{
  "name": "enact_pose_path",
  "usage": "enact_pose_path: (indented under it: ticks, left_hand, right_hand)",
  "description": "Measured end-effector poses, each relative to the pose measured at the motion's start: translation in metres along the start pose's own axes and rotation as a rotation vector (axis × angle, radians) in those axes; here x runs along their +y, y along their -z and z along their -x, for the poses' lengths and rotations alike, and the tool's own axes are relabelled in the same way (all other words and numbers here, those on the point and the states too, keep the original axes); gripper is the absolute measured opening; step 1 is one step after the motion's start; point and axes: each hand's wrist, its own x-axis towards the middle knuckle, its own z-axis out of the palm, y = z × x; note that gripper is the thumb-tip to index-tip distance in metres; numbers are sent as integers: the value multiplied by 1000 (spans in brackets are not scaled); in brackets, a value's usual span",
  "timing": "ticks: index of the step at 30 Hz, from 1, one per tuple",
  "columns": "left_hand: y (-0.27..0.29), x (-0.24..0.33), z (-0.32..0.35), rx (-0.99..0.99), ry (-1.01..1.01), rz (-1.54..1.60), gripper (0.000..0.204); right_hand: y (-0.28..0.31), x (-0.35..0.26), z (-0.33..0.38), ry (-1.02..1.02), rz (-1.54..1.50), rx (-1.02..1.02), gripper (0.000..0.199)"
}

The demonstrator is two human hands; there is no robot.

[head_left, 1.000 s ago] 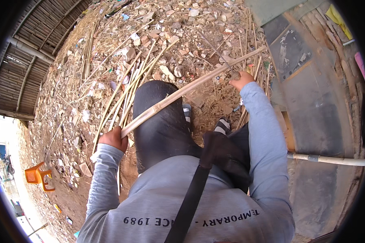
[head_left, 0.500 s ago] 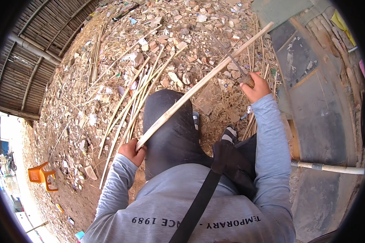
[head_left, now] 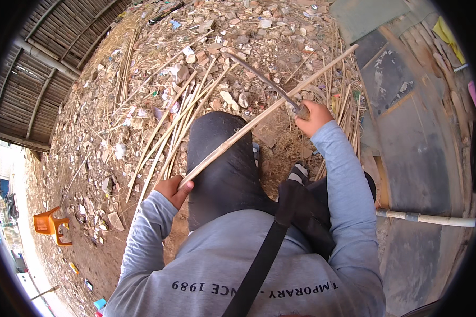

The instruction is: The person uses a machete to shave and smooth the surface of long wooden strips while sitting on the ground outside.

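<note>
My left hand (head_left: 175, 191) is closed around the near end of a long pale bamboo strip (head_left: 230, 140). The strip slants up across my left thigh, its far end pointing away to the right. In my right hand (head_left: 316, 117) is the handle of a long knife (head_left: 264, 79) with a dark, narrow blade. That blade crosses the strip close to the handle and stretches out to the far left. Whether the edge bites into the strip or only rests against it, I cannot tell.
Several split bamboo strips (head_left: 169, 138) lie left of my knee, and more (head_left: 347, 108) lie to the right. Stones and litter cover the ground. An orange plastic chair (head_left: 48, 224) stands at the left. Dark boards (head_left: 423, 142) and a white pipe (head_left: 444, 220) are at the right.
My right hand has come left and slightly nearer, and the knife blade has swung flatter toward the left. The strip's far end has dropped a little; my left hand keeps its grip.
</note>
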Motion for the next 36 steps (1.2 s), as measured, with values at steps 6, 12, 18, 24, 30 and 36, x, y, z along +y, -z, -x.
enact_pose_path:
  ticks: [6, 12, 18, 24, 30, 36]
  left_hand:
    - [-17, -2, 3, 140, 19, -226, 57]
    - [-21, 4, -1, 198, 23, -317, 54]
    - [-18, -1, 2, 175, -12, -262, 52]
    - [-11, 7, 2, 176, 8, -351, 52]
    - [-27, -12, 0, 278, -75, -380, 48]
    - [-31, -9, 2, 348, -80, -412, 46]
  right_hand:
    - [-5, -35, 15, 103, 247, -119, 24]
    - [-17, 29, 2, -110, 29, 13, 25]
    - [-4, -23, 9, -76, 75, -196, 24]
    - [-16, 26, -5, -239, 10, -46, 36]
    - [-13, -21, 6, -19, 108, -231, 31]
    - [-23, 23, -6, -198, 22, -39, 28]
